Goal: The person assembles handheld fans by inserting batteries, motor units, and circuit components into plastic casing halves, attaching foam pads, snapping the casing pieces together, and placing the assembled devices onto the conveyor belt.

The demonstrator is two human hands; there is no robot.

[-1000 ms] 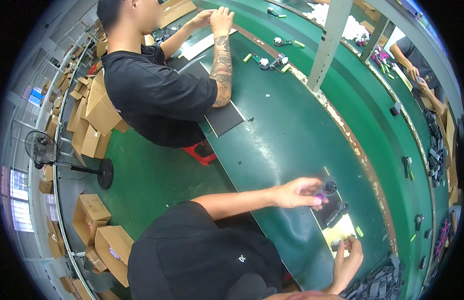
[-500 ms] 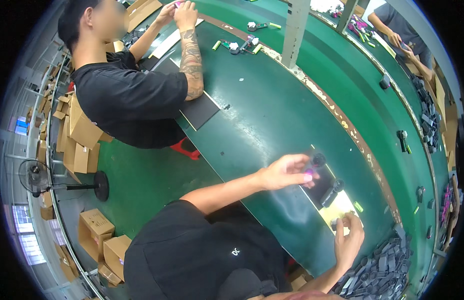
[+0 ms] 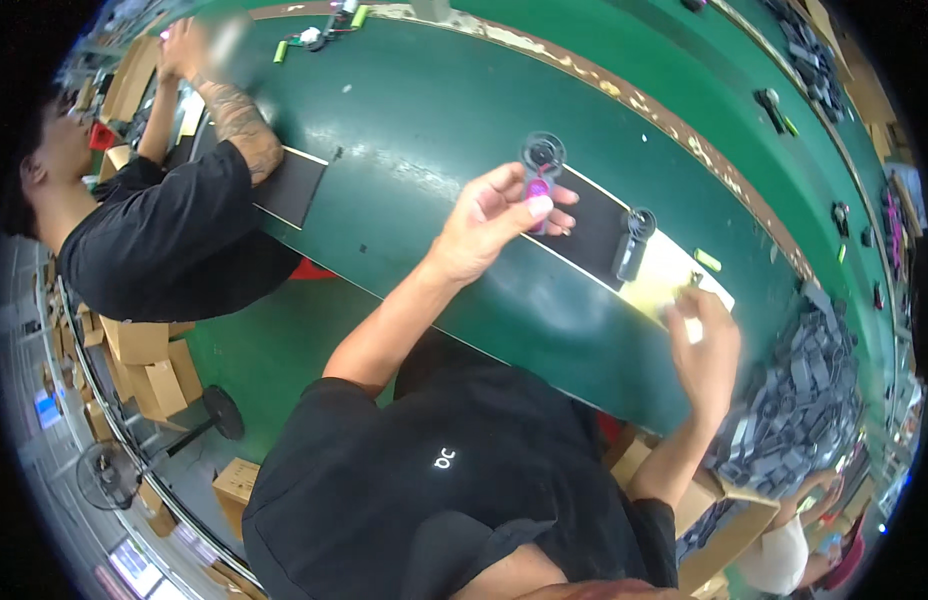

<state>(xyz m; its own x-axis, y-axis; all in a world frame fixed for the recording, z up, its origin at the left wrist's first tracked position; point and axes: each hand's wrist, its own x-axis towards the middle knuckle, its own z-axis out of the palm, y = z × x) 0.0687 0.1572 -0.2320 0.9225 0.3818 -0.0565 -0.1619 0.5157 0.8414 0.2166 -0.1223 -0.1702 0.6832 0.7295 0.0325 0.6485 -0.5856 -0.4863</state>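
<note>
My left hand [image 3: 489, 222] is closed around a grey casing with a round ring-shaped head [image 3: 542, 152], like a small handheld fan body; a magenta part shows beside the thumb. It is held above the dark end of a long board [image 3: 592, 222]. A second grey casing with a round head and straight handle [image 3: 631, 256] lies across the board where dark meets pale yellow. At the pale end is my right hand [image 3: 706, 345], fingers curled and smeared by motion; whether it holds anything is unclear. A small green cylinder [image 3: 707, 260] lies just beyond the board.
A big heap of grey plastic parts [image 3: 799, 385] covers the bench's right end, above an open cardboard box [image 3: 734, 530]. At left a co-worker [image 3: 174, 230] works at another dark board [image 3: 294, 188]. A green belt [image 3: 674, 80] with scattered parts runs beyond the bench's worn edge.
The whole view has turned, shifting the co-worker left and bringing the part heap more into sight. My left hand still holds the casing, whose ring head now shows clearly. My right hand stays near the board's pale end.
</note>
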